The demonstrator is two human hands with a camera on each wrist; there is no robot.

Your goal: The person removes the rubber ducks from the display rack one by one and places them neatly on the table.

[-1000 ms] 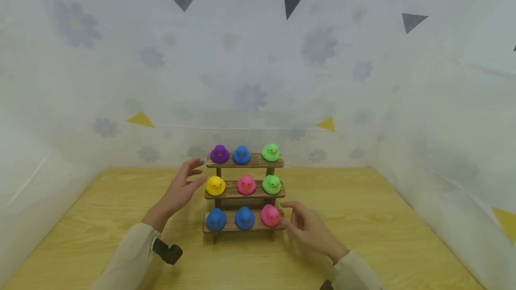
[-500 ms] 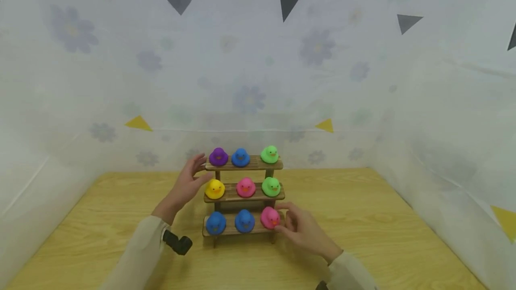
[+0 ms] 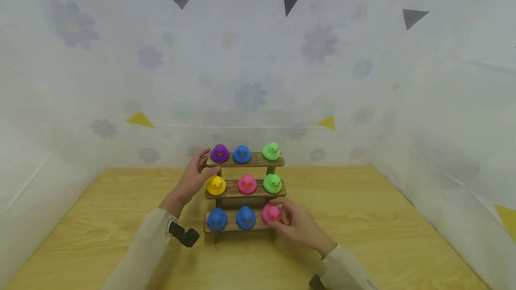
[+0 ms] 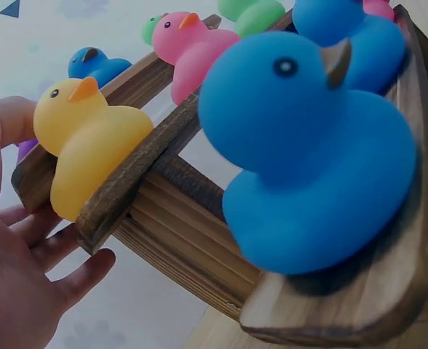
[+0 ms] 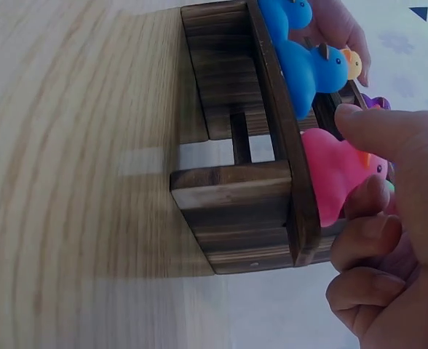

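Note:
A three-tier wooden stand (image 3: pixel 255 160) bears rubber ducks, three on each tier. At the right end of the bottom tier, my right hand (image 3: pixel 303 226) pinches a pink rubber duck (image 3: pixel 270 214) between thumb and curled fingers; the duck is still over the board. My left hand (image 3: pixel 191 183) is at the stand's left side, fingers spread. Its thumb passes behind the head of the yellow rubber duck (image 4: pixel 97 145) on the middle tier, while its other fingers reach beside the tier ends toward the purple rubber duck (image 3: pixel 220 153) on top.
Two blue rubber ducks (image 3: pixel 246 217) share the bottom tier. A pink duck (image 3: pixel 247 184) and a green duck (image 3: pixel 272 184) stand on the middle one, a blue duck (image 3: pixel 242 154) and another green duck (image 3: pixel 271 151) on top. Behind the wooden table (image 3: pixel 363 218) hangs a flower-patterned sheet (image 3: pixel 250 66).
My right hand has moved left onto the pink duck and closed its fingers around it. My left hand has shifted right, from beside the stand to its upper left end.

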